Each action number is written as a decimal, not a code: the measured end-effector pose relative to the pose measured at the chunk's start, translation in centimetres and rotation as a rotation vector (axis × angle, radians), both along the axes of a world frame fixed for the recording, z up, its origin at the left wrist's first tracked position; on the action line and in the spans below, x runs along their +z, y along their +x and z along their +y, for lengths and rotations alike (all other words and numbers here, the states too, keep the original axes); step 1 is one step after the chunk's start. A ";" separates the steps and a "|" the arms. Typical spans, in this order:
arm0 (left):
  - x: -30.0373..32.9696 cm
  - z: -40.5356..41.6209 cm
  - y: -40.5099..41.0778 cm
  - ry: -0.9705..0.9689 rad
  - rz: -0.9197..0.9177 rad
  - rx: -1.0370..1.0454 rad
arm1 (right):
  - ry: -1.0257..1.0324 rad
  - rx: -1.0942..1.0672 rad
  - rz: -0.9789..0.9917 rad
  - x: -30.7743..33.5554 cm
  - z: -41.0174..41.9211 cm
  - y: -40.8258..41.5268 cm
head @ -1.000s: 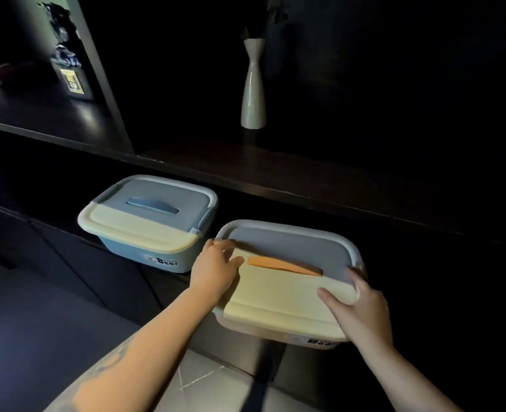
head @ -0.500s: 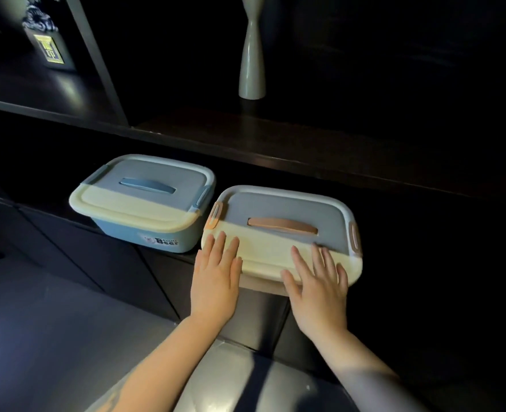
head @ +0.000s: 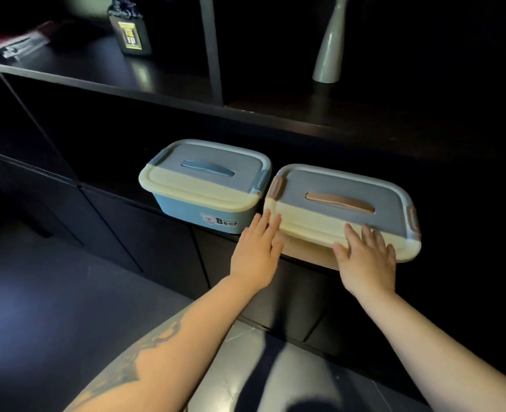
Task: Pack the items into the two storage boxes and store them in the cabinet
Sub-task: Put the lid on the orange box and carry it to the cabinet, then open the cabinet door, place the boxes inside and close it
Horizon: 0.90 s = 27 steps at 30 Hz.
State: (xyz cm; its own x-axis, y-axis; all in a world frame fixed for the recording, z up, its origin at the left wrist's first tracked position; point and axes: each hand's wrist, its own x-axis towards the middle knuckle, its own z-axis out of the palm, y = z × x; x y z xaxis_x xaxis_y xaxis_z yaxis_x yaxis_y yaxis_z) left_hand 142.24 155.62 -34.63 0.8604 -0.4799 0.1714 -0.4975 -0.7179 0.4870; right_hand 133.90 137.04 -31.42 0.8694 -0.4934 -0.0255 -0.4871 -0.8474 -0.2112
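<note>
Orange-handled box (head: 342, 209) sits lidded on the dark cabinet ledge (head: 121, 191), right beside the blue box (head: 204, 185) (nearly touching). Both hands are flat and spread, gripping nothing: left hand (head: 256, 252) at its near-left corner, right hand (head: 366, 257) pressed on the front edge.

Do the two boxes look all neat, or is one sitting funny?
One sits funny. The orange-handled box is turned at a slant to the blue-handled box, and its near edge sticks out past the cabinet ledge. Both lids look closed, and nothing looks spilled or broken.
</note>
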 end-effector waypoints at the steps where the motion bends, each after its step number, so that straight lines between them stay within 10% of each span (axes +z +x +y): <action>1: -0.9 2.1 -0.3 -0.066 0.037 0.043 | 0.025 0.009 -0.079 -0.2 1.9 0.0; 5: -5.5 11.4 0.6 -0.241 0.392 0.260 | 0.081 0.200 -0.337 -3.4 12.6 0.5; 11: -10.0 20.6 9.7 -0.241 0.593 0.141 | 0.210 0.359 -0.133 -9.2 24.2 11.0; 20: -13.8 20.7 18.1 -0.301 0.799 -0.046 | 0.080 0.269 0.169 -14.1 26.8 18.0; 27: -15.0 20.5 17.7 -0.515 0.926 -0.037 | -0.018 0.223 0.007 -15.6 27.5 17.9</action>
State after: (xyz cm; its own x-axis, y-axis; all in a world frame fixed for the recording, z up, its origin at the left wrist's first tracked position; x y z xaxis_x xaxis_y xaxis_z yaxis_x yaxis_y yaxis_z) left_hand 159.99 176.07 -49.59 0.7458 -0.5649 -0.3531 0.2057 -0.3088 0.9286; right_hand 151.85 164.52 -47.03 0.9568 -0.2895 -0.0250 -0.2888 -0.9379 -0.1922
